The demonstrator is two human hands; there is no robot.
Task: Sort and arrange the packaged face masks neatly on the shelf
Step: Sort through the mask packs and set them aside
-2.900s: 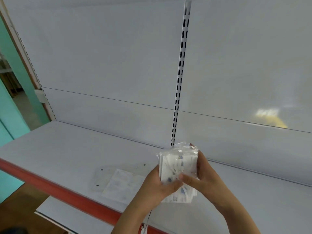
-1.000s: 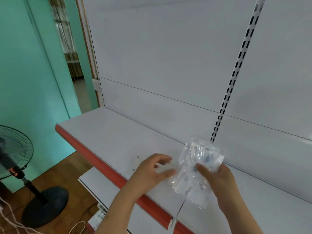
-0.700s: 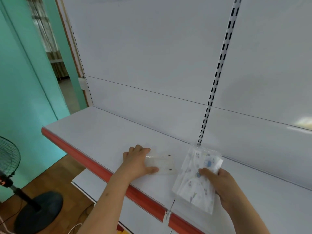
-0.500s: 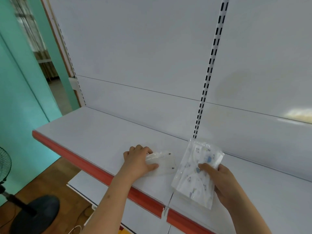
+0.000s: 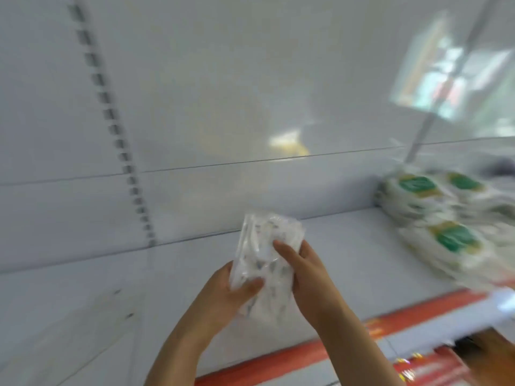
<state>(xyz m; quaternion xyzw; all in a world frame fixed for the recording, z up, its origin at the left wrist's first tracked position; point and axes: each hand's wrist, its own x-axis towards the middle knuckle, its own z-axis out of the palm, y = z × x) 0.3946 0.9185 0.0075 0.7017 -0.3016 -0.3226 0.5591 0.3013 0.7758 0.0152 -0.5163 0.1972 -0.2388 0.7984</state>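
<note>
Evidently mid-sorting, both hands, left hand [image 5: 225, 296] and right hand [image 5: 303, 271], grip a clear mask packet [image 5: 264, 263] above the shelf [image 5: 348, 246], which next needs laying flat beside the far-right green-labelled stacks [image 5: 434, 218].

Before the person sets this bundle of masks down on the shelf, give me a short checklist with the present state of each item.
1. Bundle held by both hands: ok. The left hand grips the lower part of the clear mask packets and the right hand grips their right side.
2. Bundle clear of the shelf: ok, it is held up above the white shelf.
3. Free space to put it down: ok, bare shelf shows between the hands and the green-label packs at the right.
4. Packets squared up in the bundle: cannot tell, the picture is blurred.
5. Number of packets held: cannot tell.
</note>
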